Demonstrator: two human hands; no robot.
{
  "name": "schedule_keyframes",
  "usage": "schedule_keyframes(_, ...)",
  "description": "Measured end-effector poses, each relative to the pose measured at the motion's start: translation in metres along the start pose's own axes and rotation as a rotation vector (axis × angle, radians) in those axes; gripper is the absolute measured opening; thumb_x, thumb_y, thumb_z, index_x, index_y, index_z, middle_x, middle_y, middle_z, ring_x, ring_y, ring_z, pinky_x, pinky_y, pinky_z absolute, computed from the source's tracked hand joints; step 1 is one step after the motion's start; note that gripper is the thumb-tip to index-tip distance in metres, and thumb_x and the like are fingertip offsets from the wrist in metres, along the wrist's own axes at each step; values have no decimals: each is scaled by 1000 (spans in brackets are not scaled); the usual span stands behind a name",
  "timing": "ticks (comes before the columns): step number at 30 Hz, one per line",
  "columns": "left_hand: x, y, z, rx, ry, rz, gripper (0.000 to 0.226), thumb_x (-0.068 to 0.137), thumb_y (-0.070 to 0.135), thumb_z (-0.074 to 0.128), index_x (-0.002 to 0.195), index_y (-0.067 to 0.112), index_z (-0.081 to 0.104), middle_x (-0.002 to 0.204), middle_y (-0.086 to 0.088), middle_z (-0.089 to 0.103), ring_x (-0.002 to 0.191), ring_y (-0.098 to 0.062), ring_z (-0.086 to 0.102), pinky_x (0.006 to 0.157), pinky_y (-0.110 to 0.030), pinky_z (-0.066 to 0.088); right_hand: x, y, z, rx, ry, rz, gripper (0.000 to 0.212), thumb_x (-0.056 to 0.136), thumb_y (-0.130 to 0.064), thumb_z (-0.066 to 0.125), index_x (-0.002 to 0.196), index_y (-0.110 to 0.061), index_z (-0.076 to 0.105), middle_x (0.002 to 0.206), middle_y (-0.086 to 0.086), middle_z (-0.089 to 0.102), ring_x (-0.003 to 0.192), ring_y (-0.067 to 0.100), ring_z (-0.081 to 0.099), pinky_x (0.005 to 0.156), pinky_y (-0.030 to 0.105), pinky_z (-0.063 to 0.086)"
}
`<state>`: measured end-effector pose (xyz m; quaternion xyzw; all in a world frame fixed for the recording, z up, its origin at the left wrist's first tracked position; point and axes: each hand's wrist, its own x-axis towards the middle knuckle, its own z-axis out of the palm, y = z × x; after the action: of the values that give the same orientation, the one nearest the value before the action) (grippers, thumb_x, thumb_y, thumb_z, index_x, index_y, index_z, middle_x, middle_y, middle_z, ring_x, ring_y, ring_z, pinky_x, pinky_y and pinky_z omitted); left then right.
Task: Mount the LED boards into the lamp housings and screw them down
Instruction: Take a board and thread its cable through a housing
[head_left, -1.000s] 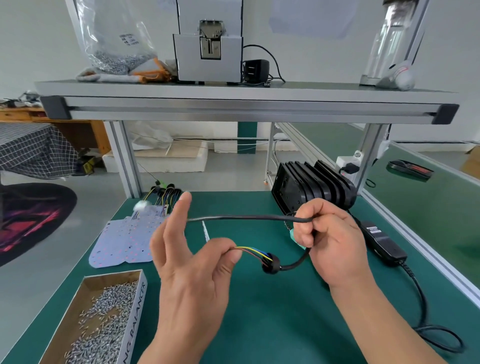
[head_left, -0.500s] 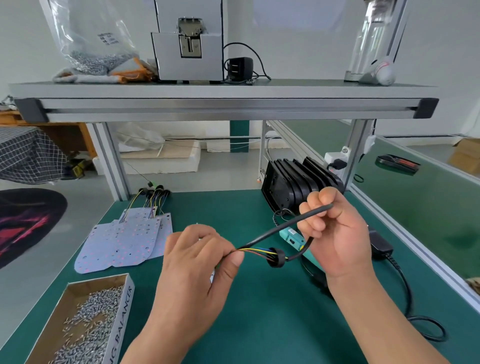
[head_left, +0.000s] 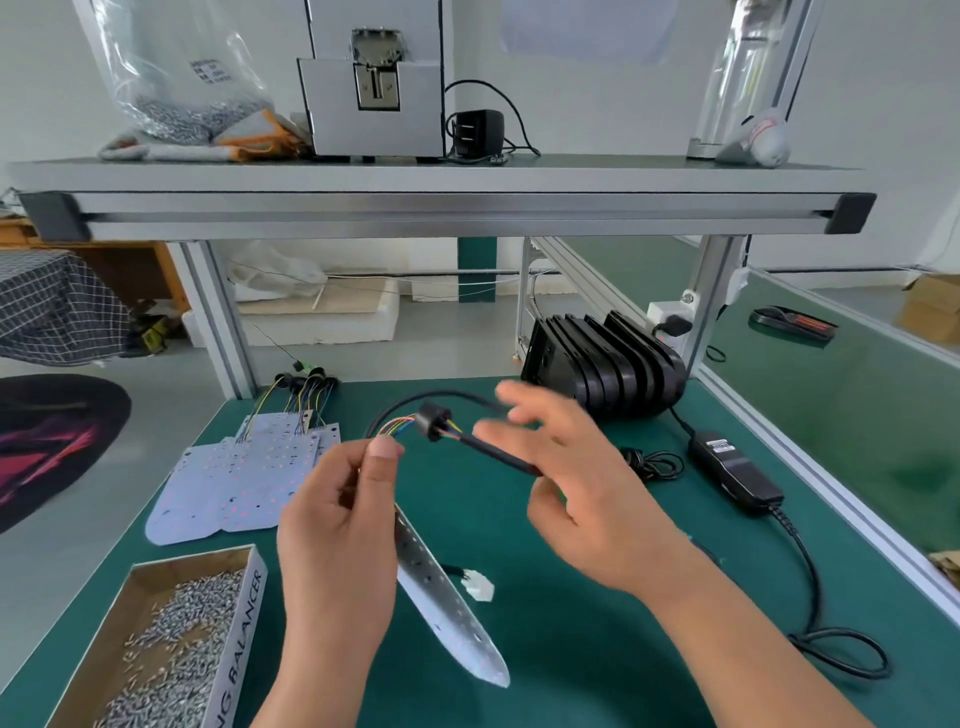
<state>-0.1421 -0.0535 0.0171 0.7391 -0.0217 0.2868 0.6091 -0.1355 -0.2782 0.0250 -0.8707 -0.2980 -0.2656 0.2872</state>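
Observation:
My left hand (head_left: 337, 525) pinches the coloured wires (head_left: 400, 427) of one white LED board (head_left: 447, 597), which hangs tilted below that hand above the green mat. Those wires run through a black grommet (head_left: 434, 415) into a black cable (head_left: 493, 452). The cable passes into my right hand (head_left: 587, 493), held between thumb and forefinger; its fingers are blurred and spread. A slack loop of cable arcs over the grommet. A white plug (head_left: 480, 590) dangles beside the board. Black lamp housings (head_left: 602, 364) stand in a row behind my right hand.
A stack of LED boards (head_left: 239, 478) with wire tails lies at the left. A cardboard box of screws (head_left: 171, 639) sits at the near left. A black power adapter (head_left: 737, 467) and its cord lie at the right. Shelf posts (head_left: 218, 317) stand behind.
The LED board has come into view hanging under my left hand. My right hand has loosened its fist on the cable and spread its fingers, and the grommet has risen toward the housings.

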Motion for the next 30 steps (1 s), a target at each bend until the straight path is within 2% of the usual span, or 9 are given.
schedule_keyframes(3,1,-7,3,18,20,-70,24,102,58,62,91,40,73,52,14,38,50,-7,33,52,-29,31,-1,-8,-1,168,-337,129,51,94,-45,58,140,-23,66,142,-8,59,138,10,49,114,39,42)
schedule_keyframes(5,0,-9,6,15,42,-86,25,105,55,61,90,38,71,52,16,39,51,-7,34,52,-28,32,0,-17,3,203,-469,239,82,86,-89,49,143,-31,65,124,-19,62,123,-1,56,107,28,45)
schedule_keyframes(7,0,-9,7,-11,51,-85,27,104,57,60,90,37,71,53,15,43,51,-7,37,50,-21,33,2,-26,10,206,-510,303,94,74,-99,48,146,-40,60,119,-30,62,109,-12,58,95,15,44)
schedule_keyframes(9,0,-9,9,-62,42,-100,28,100,62,62,90,38,72,55,15,50,53,-7,41,54,-25,39,2,-35,19,240,-529,344,67,79,-78,63,138,-45,63,111,-36,64,93,-15,57,83,10,40)
schedule_keyframes(12,-3,-4,11,-175,-19,-95,37,89,72,61,94,38,76,63,9,62,55,-7,49,53,-22,44,1,-41,24,454,-509,396,3,88,-33,63,86,-33,65,68,-17,52,63,4,43,63,25,35)
schedule_keyframes(18,-3,1,8,-388,-202,-110,22,100,46,63,114,34,76,104,-6,82,67,-17,66,52,-25,53,2,-22,23,697,-280,527,28,81,-28,63,88,-1,61,75,21,43,70,20,39,67,37,29)
schedule_keyframes(22,7,-12,6,-331,-10,-190,17,109,28,54,111,26,71,100,-1,81,87,-18,81,39,-22,44,-5,1,26,915,-118,654,34,74,-30,73,92,-2,73,79,11,65,72,22,58,68,35,43)
schedule_keyframes(25,19,-33,7,-144,51,-299,18,108,19,56,103,27,71,91,-1,78,69,-6,72,41,-24,42,-9,20,25,1122,74,740,33,63,-26,77,92,-9,83,87,15,77,73,28,70,70,35,56)
schedule_keyframes(30,13,-58,46,0,-300,-504,18,104,13,60,95,16,76,87,-7,78,57,-7,65,46,-26,48,-12,35,28,1333,270,772,44,60,-18,78,99,3,78,93,26,73,79,36,69,75,43,55)
